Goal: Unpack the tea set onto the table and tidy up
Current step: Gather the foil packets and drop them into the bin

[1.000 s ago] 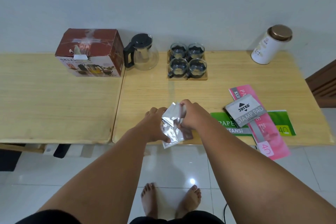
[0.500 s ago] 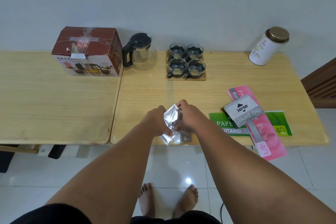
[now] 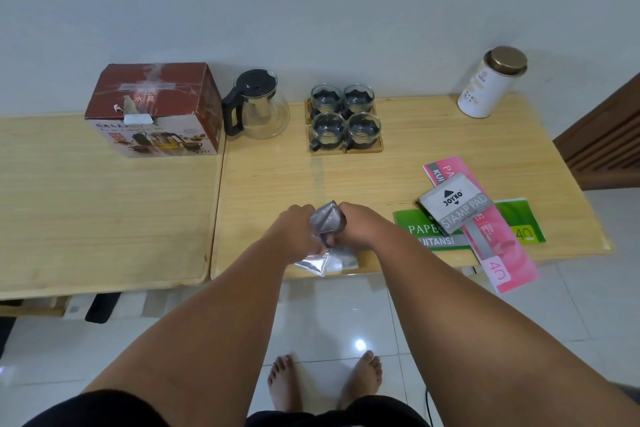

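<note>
The bench ran wide under everything, both hands working at its near edge, with a second bench butted against it to the left of the left hand. Far beyond the left hand and off to its left, the box sat on that second bench, looking closed, apparently emptied and parked out of the way. Straight ahead of the hands and well apart from them stood the teapot, just beside the box with its handle turned toward it. Right of it the four cups were grouped in a square on wooden coasters, a layout that looked deliberate, so the unpacking seemed done. Far out past the right hand, by the wall, a tin stood upright. Near the right hand, to its right, a green receipt book and a pink booklet lay crossed, the pink one overhanging the bench edge, with a stamp pad on top; these looked unrelated to the tea set. Between the hands was the silvery wrapper, probably leftover packing. The left hand and the right hand were each curled onto it from either side, close together, seemingly folding it small for disposal, its loose lower end resting at the bench edge
</note>
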